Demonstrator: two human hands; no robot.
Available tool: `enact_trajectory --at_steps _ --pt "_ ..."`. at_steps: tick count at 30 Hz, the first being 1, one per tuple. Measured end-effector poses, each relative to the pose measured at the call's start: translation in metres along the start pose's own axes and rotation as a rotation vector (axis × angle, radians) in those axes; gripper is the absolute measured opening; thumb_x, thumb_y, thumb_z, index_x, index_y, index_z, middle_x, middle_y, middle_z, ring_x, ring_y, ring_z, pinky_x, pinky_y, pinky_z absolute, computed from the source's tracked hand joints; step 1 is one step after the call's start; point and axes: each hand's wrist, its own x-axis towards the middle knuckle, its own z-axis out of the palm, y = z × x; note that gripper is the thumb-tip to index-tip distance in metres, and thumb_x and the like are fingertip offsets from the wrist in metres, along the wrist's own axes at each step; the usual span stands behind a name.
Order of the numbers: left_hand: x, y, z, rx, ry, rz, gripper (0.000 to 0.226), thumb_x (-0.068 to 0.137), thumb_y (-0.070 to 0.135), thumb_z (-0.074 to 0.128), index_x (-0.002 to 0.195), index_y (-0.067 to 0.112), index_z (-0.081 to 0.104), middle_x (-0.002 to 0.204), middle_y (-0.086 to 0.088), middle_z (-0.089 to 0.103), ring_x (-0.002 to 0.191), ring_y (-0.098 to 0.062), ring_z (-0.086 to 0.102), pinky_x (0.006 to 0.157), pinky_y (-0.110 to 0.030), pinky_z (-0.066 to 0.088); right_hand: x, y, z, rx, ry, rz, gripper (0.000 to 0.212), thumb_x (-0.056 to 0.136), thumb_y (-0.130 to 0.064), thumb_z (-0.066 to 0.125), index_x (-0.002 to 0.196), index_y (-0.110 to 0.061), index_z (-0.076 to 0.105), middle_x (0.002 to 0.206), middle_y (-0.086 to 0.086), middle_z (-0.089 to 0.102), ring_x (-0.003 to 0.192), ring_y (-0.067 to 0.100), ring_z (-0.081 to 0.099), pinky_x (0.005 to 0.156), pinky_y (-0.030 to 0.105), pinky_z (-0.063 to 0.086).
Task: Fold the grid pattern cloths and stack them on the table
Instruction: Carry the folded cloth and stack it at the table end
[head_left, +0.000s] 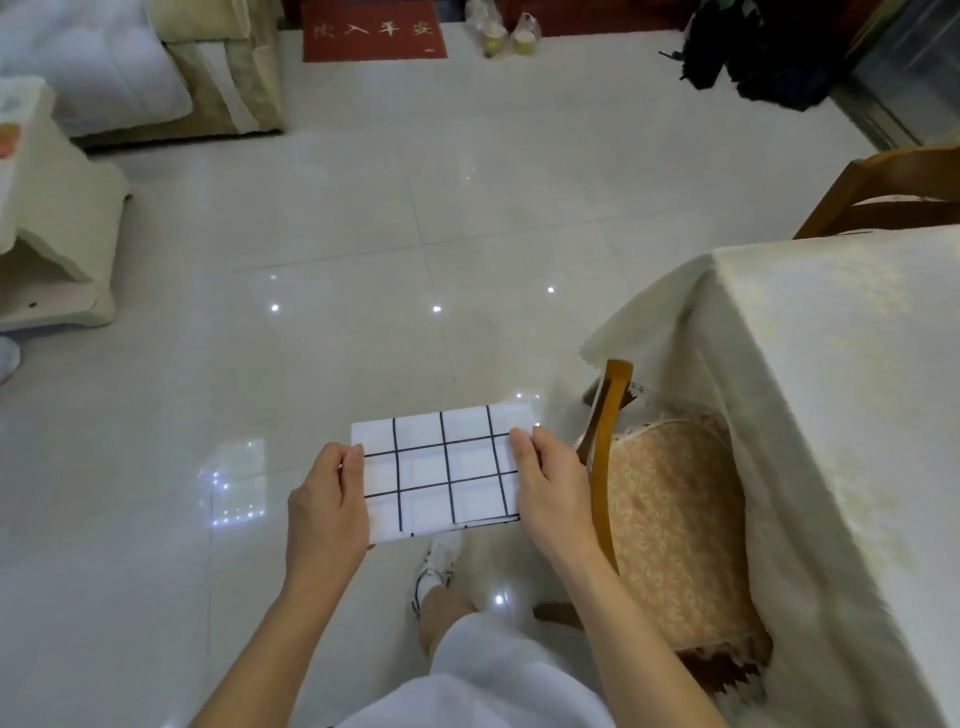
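Head view: you hold 1 folded grid pattern cloth in the air in front of you, above the tiled floor and clear of the worktop at your right. Your left hand grips the cloth's left edge, thumb on top and fingers curled beneath. Your right hand grips the right edge in the same way, thumb lying on the upper face. The cloth is a flat white rectangle with black grid lines, its layered edges showing along the near side, held roughly level between the 2 hands.

The worktop carries a cream tablecloth that hangs over its near corner. A wooden chair with a patterned seat cushion is tucked partly under it, just beside your right forearm; a second wooden chair stands at the worktop's far side. Below the cloth you see your white sneaker and knee. Farther off lie a red doormat, 2 tied plastic bags, a dark bundle on the floor, and pale upholstered furniture at upper left
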Motion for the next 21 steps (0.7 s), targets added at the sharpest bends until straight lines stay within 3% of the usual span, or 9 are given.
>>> enact_trajectory --at_steps 5,11,15,21 --pt "0.076 0.044 0.013 0.038 -0.076 0.038 0.031 0.104 0.034 0.039 0.08 0.021 0.051 0.071 -0.011 0.056 0.066 -0.029 0.056 0.04 -0.041 0.053 0.064 -0.01 0.006 0.037 0.068 0.082 0.039 0.104 -0.027 0.047 0.066 -0.018 0.045 0.058 -0.007 0.039 0.053 0.005 0.037 0.051 0.022 0.031" --pt "0.135 0.087 0.031 0.05 -0.141 0.089 0.032 0.104 0.035 0.039 0.08 0.017 0.051 0.071 -0.01 0.057 0.069 -0.034 0.059 0.049 -0.055 0.054 0.123 -0.021 -0.002 0.003 0.134 0.109 0.041 0.105 -0.031 0.045 0.068 -0.013 0.047 0.057 0.001 0.043 0.054 0.008 0.038 0.052 0.033 0.032" --pt "0.175 0.107 0.043 0.059 -0.182 0.126 0.032 0.104 0.037 0.04 0.081 0.019 0.052 0.069 -0.006 0.058 0.068 -0.031 0.059 0.052 -0.056 0.054 0.158 -0.026 -0.004 -0.01 0.188 0.135 0.043 0.104 -0.03 0.045 0.068 -0.007 0.046 0.059 -0.002 0.042 0.054 0.006 0.035 0.053 0.027 0.029" --pt "0.255 0.137 0.073 0.079 -0.258 0.185 0.031 0.104 0.034 0.041 0.079 0.021 0.052 0.067 -0.002 0.057 0.065 -0.024 0.056 0.056 -0.05 0.052 0.224 -0.039 0.0 0.015 0.27 0.221 0.042 0.104 -0.026 0.046 0.064 -0.016 0.04 0.057 -0.006 0.037 0.053 0.005 0.035 0.051 0.021 0.03"
